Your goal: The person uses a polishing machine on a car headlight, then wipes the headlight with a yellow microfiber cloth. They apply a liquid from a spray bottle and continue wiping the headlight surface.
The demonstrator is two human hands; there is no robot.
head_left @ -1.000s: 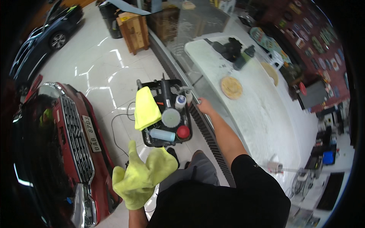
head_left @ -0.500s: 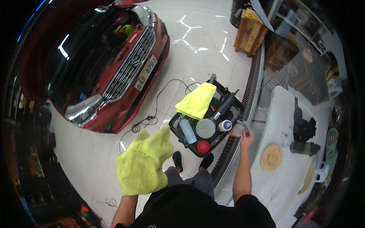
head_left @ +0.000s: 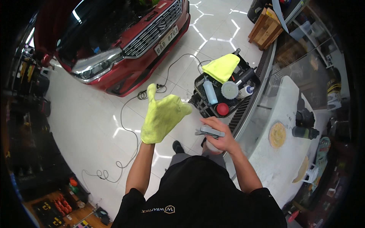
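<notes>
A yellow-green microfiber cloth (head_left: 163, 117) covers my left hand, spread over it down to the wrist and hiding the fingers. My right hand (head_left: 223, 137) is closed around the neck of a spray bottle (head_left: 211, 132) in front of my body. The bottle's grey trigger head points left; most of its body is hidden below the hand. Ahead of both hands stands a black mesh cart (head_left: 199, 84). On it lie a brighter yellow cloth (head_left: 223, 67), a light blue bottle (head_left: 210, 91), a round grey brush-like pad (head_left: 229, 90), a red-topped container (head_left: 222, 109) and a white bottle (head_left: 248, 90).
A red car (head_left: 152, 72) with its hood raised stands at the far left. A dark cable (head_left: 122, 114) loops over the tiled floor. To the right is a white table (head_left: 262, 152) behind glass. A wooden stool (head_left: 266, 28) stands at the far right.
My right hand has moved left from the cart's right side, bringing the spray bottle in front of me. My cloth-covered left hand has risen away from me. The view has shifted, too.
</notes>
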